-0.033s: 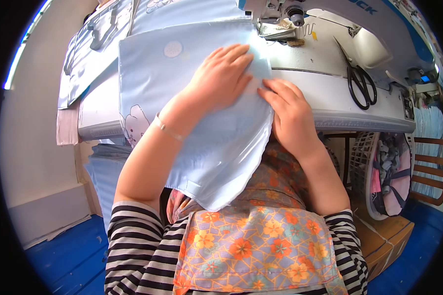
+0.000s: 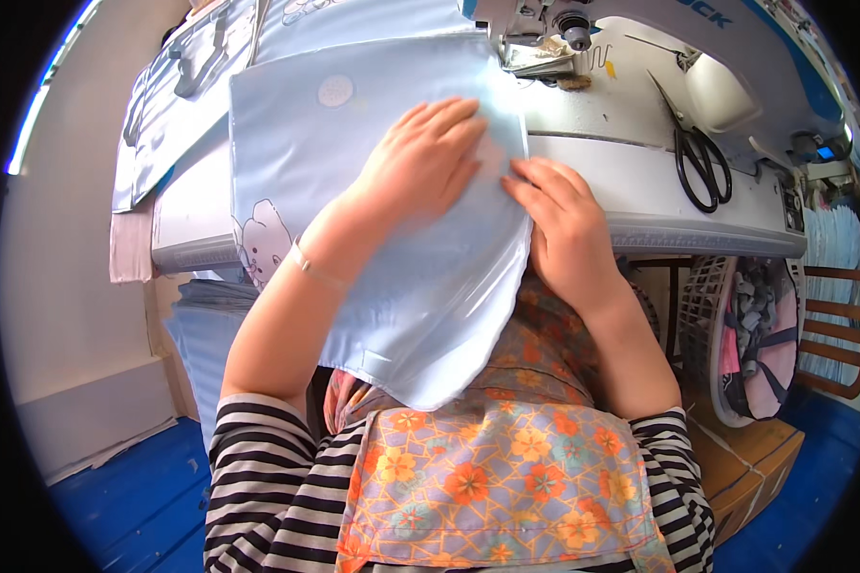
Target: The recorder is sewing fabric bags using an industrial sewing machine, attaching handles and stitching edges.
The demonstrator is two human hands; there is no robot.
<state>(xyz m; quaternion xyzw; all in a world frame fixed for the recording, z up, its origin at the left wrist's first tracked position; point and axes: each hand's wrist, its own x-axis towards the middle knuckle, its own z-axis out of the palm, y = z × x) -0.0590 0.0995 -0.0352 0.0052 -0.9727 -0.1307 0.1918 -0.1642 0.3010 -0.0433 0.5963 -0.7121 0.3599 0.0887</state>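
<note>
A light blue cloth piece [image 2: 296, 143] with printed cartoon figures lies on the sewing table and hangs over its front edge toward my lap. My left hand [image 2: 428, 158] rests flat on it, palm down, fingers stretched toward the sewing machine. At the cloth's right edge my right hand [image 2: 566, 215] pinches the border between thumb and fingers; the thumb is mostly hidden. Just beyond the cloth's far right corner stands the sewing machine [image 2: 575, 33], its lamp lighting that corner. The needle area is partly hidden by the machine head.
Black-handled scissors [image 2: 699, 167] lie on the table [image 2: 602, 181] to the right. Further blue cloth [image 2: 354, 33] lies behind, with grey straps [image 2: 201, 67] at the far left. Below right are a white basket [image 2: 702, 329] of scraps and a cardboard box [image 2: 750, 468]. Folded cloth [image 2: 205, 325] hangs at lower left.
My left hand has slid slightly toward me and to the left over the cloth. The cloth's far edge has shifted a little; my right hand has barely moved.
</note>
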